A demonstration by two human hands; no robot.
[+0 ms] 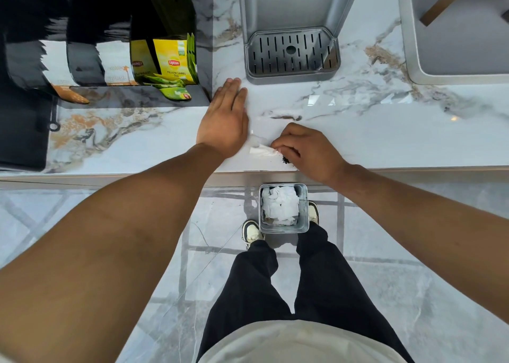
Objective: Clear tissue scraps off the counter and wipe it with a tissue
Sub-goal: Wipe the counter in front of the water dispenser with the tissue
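A thin white tissue [261, 139] lies flat on the marble counter [385, 136] near its front edge, between my two hands. My left hand [224, 120] rests flat beside the tissue's left edge, fingers together and extended. My right hand [300, 149] has its fingers curled and pinches the tissue's right edge. A small dark pile of crumbs [285, 158] sits on the counter under my right fingers. On the floor below the counter edge stands a square metal bin [303, 205] holding several white tissue scraps [281, 205].
A grey drinks machine with a slotted drip tray [292, 52] stands behind the hands. A black organiser with Lipton tea boxes [172, 59] is at back left. A sink [454, 32] is at back right. My shoes [252, 233] flank the bin.
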